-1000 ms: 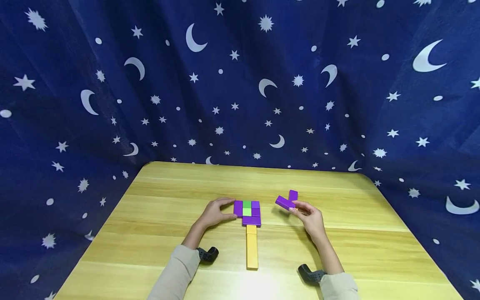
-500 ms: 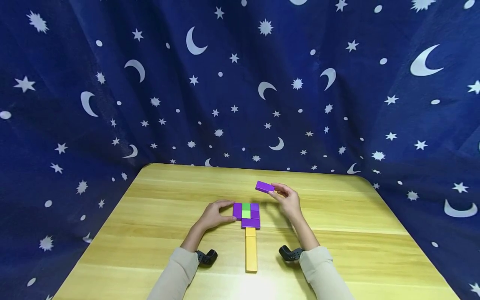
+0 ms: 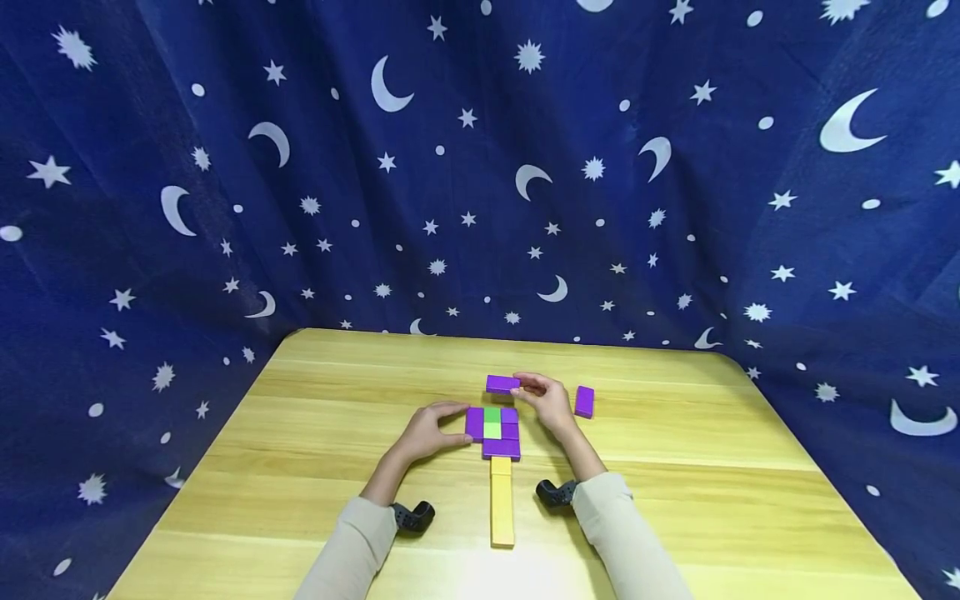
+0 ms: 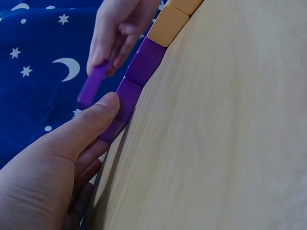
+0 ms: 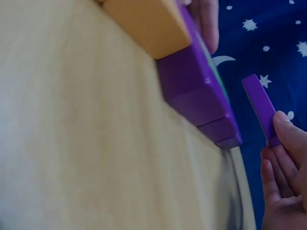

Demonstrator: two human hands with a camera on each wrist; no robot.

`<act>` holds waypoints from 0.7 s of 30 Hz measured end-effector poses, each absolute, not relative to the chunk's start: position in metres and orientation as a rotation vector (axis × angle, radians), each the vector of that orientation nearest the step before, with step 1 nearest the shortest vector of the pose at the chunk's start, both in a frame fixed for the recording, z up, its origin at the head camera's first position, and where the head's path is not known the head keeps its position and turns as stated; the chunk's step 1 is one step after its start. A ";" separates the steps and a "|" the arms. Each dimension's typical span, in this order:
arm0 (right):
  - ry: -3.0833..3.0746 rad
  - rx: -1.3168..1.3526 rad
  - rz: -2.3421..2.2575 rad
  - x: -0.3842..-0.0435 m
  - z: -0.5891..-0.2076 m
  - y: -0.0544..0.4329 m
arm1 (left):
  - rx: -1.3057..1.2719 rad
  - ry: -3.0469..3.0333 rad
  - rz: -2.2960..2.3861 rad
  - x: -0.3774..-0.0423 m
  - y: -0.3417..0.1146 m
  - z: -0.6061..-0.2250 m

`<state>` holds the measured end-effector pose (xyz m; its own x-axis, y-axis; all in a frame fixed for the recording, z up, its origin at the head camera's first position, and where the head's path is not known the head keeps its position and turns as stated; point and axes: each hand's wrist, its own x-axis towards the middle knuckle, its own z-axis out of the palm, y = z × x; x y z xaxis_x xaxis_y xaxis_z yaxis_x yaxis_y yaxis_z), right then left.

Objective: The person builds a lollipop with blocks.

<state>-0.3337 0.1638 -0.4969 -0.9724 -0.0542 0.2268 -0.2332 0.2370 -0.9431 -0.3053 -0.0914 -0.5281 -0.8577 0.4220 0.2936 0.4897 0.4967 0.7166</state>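
In the head view, my right hand [image 3: 551, 406] pinches one end of a purple rectangular block [image 3: 501, 384], held level above the table just beyond a flat arrangement of blocks. Thumb and fingers of my left hand [image 3: 426, 433] hold the far and near ends of the purple block on the arrangement's left side [image 3: 475, 425]. Purple blocks border a green block [image 3: 492, 414] and a lighter green block [image 3: 492, 431] on the left, right and near sides. Orange blocks [image 3: 502, 508] run from there toward me. The right wrist view shows the raised purple block [image 5: 260, 105] between thumb and fingers.
A loose purple block [image 3: 584, 402] lies on the wooden table [image 3: 675, 467], right of my right hand. Behind the table's far edge hangs a dark blue curtain [image 3: 480, 183] with moons and stars. Each wrist carries a black device [image 3: 414, 517].
My right hand has carried the purple block leftward from the right, near the loose block, to beyond the arrangement, turning it level. My left hand has stayed on its block.
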 end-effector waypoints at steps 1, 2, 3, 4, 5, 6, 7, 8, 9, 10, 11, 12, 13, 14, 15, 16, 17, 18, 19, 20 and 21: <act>-2.368 0.277 1.816 -0.334 -0.499 0.163 | -0.808 -2.650 -1.306 -0.305 -0.091 -0.528; -2.381 0.272 1.806 -0.334 -0.500 0.163 | -0.814 -2.648 -1.305 -0.305 -0.091 -0.529; -2.394 0.269 1.792 -0.334 -0.502 0.162 | -0.814 -2.650 -1.307 -0.305 -0.091 -0.529; -2.409 0.263 1.777 -0.334 -0.503 0.162 | -0.813 -2.651 -1.311 -0.305 -0.091 -0.529; -2.424 0.259 1.764 -0.334 -0.503 0.162 | -0.810 -2.651 -1.314 -0.305 -0.091 -0.529; -2.436 0.266 1.750 -0.334 -0.504 0.161 | -0.809 -2.652 -1.318 -0.305 -0.091 -0.529; -2.448 0.267 1.739 -0.333 -0.504 0.162 | -0.811 -2.651 -1.317 -0.305 -0.091 -0.529; -2.461 0.272 1.730 -0.333 -0.505 0.162 | -0.816 -2.648 -1.317 -0.305 -0.091 -0.529; -2.473 0.292 1.709 -0.333 -0.506 0.162 | -0.811 -2.654 -1.318 -0.304 -0.091 -0.529; -2.484 0.301 1.699 -0.333 -0.507 0.163 | -0.812 -2.653 -1.317 -0.304 -0.091 -0.529; -2.493 0.313 1.692 -0.332 -0.507 0.163 | -0.812 -2.654 -1.317 -0.304 -0.091 -0.529; -2.497 0.324 1.693 -0.332 -0.508 0.164 | -0.812 -2.658 -1.316 -0.304 -0.091 -0.529; -2.503 0.332 1.689 -0.332 -0.508 0.164 | -0.813 -2.658 -1.316 -0.303 -0.091 -0.529; -2.507 0.341 1.687 -0.332 -0.508 0.165 | -0.812 -2.659 -1.313 -0.303 -0.091 -0.529; -2.513 0.347 1.683 -0.331 -0.508 0.165 | -0.808 -2.662 -1.316 -0.303 -0.091 -0.529; -2.520 0.340 1.689 -0.331 -0.508 0.166 | -0.806 -2.662 -1.318 -0.303 -0.091 -0.528; -2.527 0.344 1.684 -0.331 -0.508 0.166 | -0.803 -2.664 -1.319 -0.303 -0.090 -0.528; -2.536 0.351 1.672 -0.331 -0.508 0.167 | -0.801 -2.663 -1.320 -0.303 -0.090 -0.528; -2.546 0.358 1.657 -0.330 -0.508 0.167 | -0.798 -2.662 -1.322 -0.303 -0.090 -0.527; -2.557 0.363 1.644 -0.330 -0.508 0.167 | -0.798 -2.661 -1.320 -0.303 -0.090 -0.527; -2.568 0.368 1.629 -0.330 -0.507 0.167 | -0.794 -2.662 -1.326 -0.303 -0.090 -0.527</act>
<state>-0.3301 0.1675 -0.5074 -0.9681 -0.1593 0.1932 -0.2427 0.4064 -0.8809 -0.3030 -0.0904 -0.5271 -0.8652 0.4181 0.2768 0.4728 0.4963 0.7282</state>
